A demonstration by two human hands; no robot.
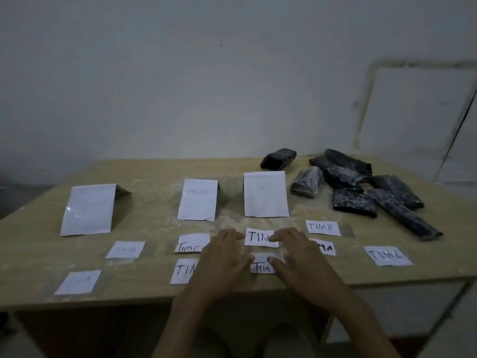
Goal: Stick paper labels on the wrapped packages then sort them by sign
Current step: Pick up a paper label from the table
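I see both hands down on the light wooden bench (154, 174), close together near its front edge. The left hand (224, 257) lies palm down with its fingers stretched out. Its forefinger reaches the left edge of a small white paper label marked TIM (258, 241), and its thumb is at the left end of a second white label (263, 267) just in front of that one. The right hand (294, 251) mirrors it: the fingers are fairly straight, the forefinger lies across the right part of the upper label and hides its last letter, and the thumb rests on the lower label. Neither hand is curled round anything I can make out, though the view is dim and soft there. More white slips lie flat around them. A TIM B label (322, 227) sits beyond the right hand, a TIM C label (387, 255) lies well to the right, and a half-hidden label (327, 248) is behind the right wrist. Two labels (192, 243) are partly under the left hand, and two faint labels ending in A (125, 249) lie further left. Behind the labels, three folded white paper signs (265, 195) stand in a row; the right one faintly reads Tim C. The black glossy wrapped packages (353, 202) are heaped at the bench's far right, and one of them (278, 158) lies apart behind the right sign.
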